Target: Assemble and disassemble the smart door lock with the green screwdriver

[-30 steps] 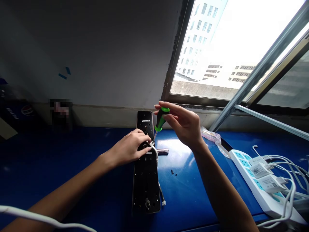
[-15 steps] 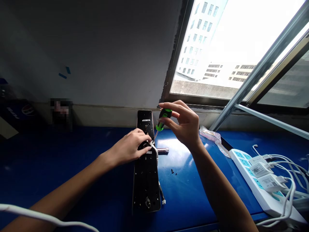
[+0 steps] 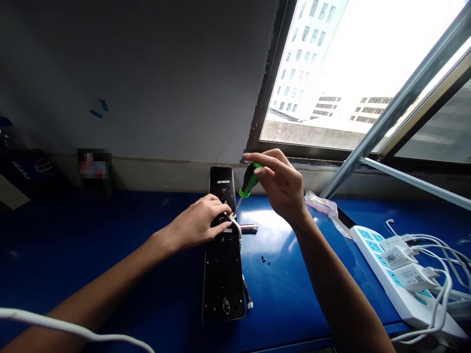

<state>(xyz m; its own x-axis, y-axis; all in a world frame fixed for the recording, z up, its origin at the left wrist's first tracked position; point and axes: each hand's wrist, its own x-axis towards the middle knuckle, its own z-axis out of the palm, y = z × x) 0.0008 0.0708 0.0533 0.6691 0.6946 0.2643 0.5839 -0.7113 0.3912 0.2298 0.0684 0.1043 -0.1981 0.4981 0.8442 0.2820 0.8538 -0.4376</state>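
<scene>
A long black panel, perhaps part of a door lock, lies lengthwise on the blue table, with holes, small labels and a metal post near its close end. My left hand rests across its upper half, thumb and fingers closed on a white cable at the right edge. In my right hand is a green and black screwdriver, gripped by the handle between thumb and fingers. Its shaft slants down to the panel beside my left fingertips. What the tip touches is too small to make out.
A shiny cylinder lies right of the panel, and small dark screws lie nearer. A white power strip with plugged chargers and cables is at right. Beyond stand a metal frame bar and a plastic packet.
My right fingers have shifted around the screwdriver handle, uncovering more of it, and the handle's angle has changed slightly. My left hand and the panel stay put.
</scene>
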